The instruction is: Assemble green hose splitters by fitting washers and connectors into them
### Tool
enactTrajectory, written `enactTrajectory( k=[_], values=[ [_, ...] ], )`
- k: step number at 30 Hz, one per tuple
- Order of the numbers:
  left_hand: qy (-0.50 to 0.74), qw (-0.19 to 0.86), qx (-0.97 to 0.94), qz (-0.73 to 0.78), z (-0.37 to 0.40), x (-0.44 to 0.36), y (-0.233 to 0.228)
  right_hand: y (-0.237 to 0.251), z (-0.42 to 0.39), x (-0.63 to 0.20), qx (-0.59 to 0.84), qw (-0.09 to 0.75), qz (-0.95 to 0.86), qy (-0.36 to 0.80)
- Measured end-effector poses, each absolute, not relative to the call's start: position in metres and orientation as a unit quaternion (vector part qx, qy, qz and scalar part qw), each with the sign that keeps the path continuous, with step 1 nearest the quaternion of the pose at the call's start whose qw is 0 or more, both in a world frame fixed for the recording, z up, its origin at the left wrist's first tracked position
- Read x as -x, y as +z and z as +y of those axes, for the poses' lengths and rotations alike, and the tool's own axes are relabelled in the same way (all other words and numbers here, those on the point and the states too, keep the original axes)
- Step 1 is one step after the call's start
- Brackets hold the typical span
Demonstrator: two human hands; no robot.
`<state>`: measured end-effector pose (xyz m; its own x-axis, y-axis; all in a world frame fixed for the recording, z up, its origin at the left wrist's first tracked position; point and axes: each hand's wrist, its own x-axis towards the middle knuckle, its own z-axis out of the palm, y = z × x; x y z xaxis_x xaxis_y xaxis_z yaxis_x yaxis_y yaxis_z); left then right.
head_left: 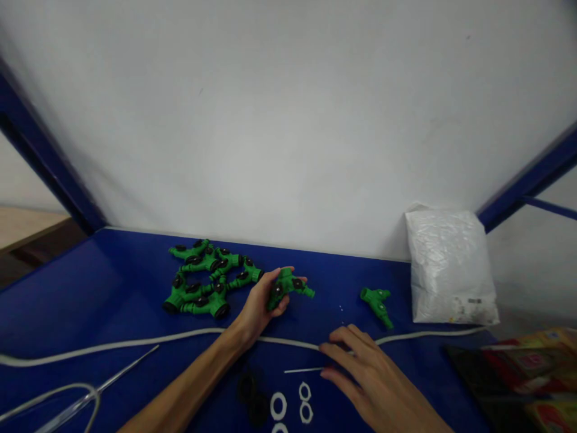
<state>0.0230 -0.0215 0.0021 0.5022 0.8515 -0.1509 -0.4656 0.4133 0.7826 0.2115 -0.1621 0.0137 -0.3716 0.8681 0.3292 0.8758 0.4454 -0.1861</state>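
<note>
My left hand (259, 304) is closed around a green Y-shaped hose splitter (288, 282) with black valve knobs, held above the blue table. My right hand (360, 370) hovers low over the table at the right, fingers bent and apart, with nothing seen between them. Its thumb tip is by the end of a thin white rod (303, 370); whether they touch I cannot tell. White ring washers (278, 406) and smaller white nut-like rings (305, 392) lie left of this hand. Dark black rings (252, 397) sit beside them, blurred against the blue.
Several assembled green splitters (211, 304) are grouped at the left. Another green splitter (376, 305), without black knobs, lies at the right, near a white plastic package (453, 267). A pale cord (112, 344) crosses the blue table (126, 270). Colourful packets (536, 367) are at far right.
</note>
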Motion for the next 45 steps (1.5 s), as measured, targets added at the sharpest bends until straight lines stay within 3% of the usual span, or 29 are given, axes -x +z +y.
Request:
enactTrajectory(
  k=[4, 9, 19, 26, 36, 45],
  values=[
    [0.410, 0.805, -0.338, 0.265, -0.022, -0.021, 0.001, -0.013, -0.172, -0.217, 0.534, 0.116, -0.836, -0.054],
    [0.404, 0.818, -0.322, 0.252, -0.022, -0.019, 0.003, -0.036, -0.169, -0.220, 0.523, 0.099, -0.840, -0.106],
    [0.365, 0.868, -0.256, 0.219, -0.022, -0.016, 0.009, 0.053, -0.175, -0.212, 0.501, 0.185, -0.832, -0.149],
    [0.369, 0.860, -0.270, 0.225, -0.025, -0.019, 0.005, 0.091, -0.149, -0.174, 0.533, 0.111, -0.827, -0.141],
    [0.364, 0.866, -0.261, 0.221, -0.023, -0.021, 0.005, 0.106, -0.145, -0.158, 0.540, 0.051, -0.826, -0.155],
    [0.362, 0.866, -0.268, 0.215, -0.023, -0.020, 0.003, 0.094, -0.142, -0.160, 0.537, 0.059, -0.827, -0.157]
  ],
)
